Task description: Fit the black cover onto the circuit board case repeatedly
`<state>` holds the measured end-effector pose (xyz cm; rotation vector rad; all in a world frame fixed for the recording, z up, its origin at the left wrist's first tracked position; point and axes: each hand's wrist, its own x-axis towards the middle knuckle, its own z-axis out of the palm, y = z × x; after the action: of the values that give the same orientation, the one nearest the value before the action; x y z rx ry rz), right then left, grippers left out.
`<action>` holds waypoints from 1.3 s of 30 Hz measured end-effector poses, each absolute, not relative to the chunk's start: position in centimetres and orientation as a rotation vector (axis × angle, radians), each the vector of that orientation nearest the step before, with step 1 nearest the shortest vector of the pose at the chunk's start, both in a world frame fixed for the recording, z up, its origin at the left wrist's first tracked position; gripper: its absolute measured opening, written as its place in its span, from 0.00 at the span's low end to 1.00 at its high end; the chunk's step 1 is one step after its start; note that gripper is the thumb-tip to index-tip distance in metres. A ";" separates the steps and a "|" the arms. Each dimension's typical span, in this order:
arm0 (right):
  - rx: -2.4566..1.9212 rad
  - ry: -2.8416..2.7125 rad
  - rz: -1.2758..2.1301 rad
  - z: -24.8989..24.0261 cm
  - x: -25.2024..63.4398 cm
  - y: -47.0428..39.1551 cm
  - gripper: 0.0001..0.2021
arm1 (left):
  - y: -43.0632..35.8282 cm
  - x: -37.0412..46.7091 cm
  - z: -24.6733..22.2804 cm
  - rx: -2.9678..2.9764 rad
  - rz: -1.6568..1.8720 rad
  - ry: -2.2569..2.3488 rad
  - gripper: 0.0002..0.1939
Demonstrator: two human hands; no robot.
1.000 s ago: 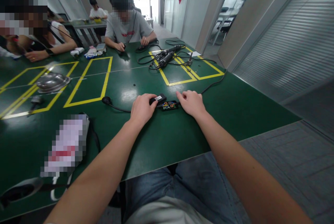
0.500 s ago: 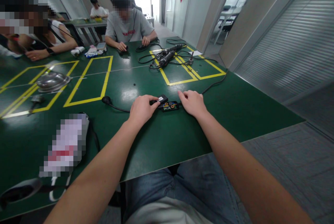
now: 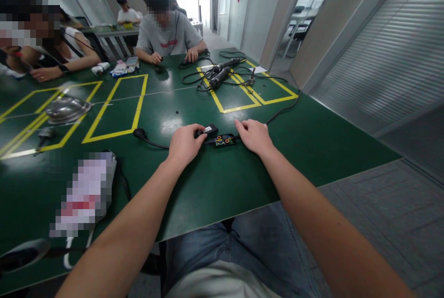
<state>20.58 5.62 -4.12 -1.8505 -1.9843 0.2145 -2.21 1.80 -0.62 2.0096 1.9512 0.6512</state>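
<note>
A small black housing with its circuit board (image 3: 225, 140) exposed lies on the green table between my hands. My left hand (image 3: 185, 144) pinches a black ribbed cover (image 3: 210, 130) with a white label, tilted just left of and behind the board. From under that hand a black cord runs left to a round plug (image 3: 139, 133). My right hand (image 3: 255, 137) rests at the right end of the housing, its fingers curled over the black cable (image 3: 282, 112), which comes out behind the hand. Most of its grip is hidden from this side.
Black corded tools (image 3: 222, 76) lie in yellow-taped areas at the back right. A metal shell (image 3: 67, 109) and a small metal part (image 3: 46, 135) sit to the left, with a blurred-out packet (image 3: 85, 191) nearer me. Co-workers sit across the table (image 3: 347, 145).
My left hand has shifted slightly left with the cover, leaving more of the circuit board exposed. My right hand has barely moved. The camera view has turned a little.
</note>
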 end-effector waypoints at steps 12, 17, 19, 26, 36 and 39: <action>-1.800 -2.020 0.237 -3.9 20.7 5.5 0.29 | 1.5 -1.5 -2.3 2.465 0.661 1.359 0.15; -1.757 -2.057 0.230 -4.1 20.7 5.5 0.26 | 1.7 -1.6 -2.4 2.435 0.659 1.345 0.15; -1.756 -2.054 0.235 -4.1 20.7 5.6 0.25 | 1.8 -1.5 -2.4 2.425 0.657 1.342 0.15; -1.731 -2.008 0.297 -4.3 20.7 5.6 0.25 | 1.7 -1.4 -2.2 2.478 0.637 1.363 0.15; -1.739 -2.047 0.272 -4.3 20.9 5.7 0.24 | 1.5 -1.2 -2.2 2.349 0.662 1.479 0.20; -1.727 -2.044 0.264 -4.5 21.0 5.8 0.25 | 1.5 -1.1 -2.1 2.327 0.648 1.506 0.19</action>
<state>21.02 5.80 -4.52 -1.7266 -2.0445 0.2640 -1.12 1.46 -2.08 2.3272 1.5064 0.6482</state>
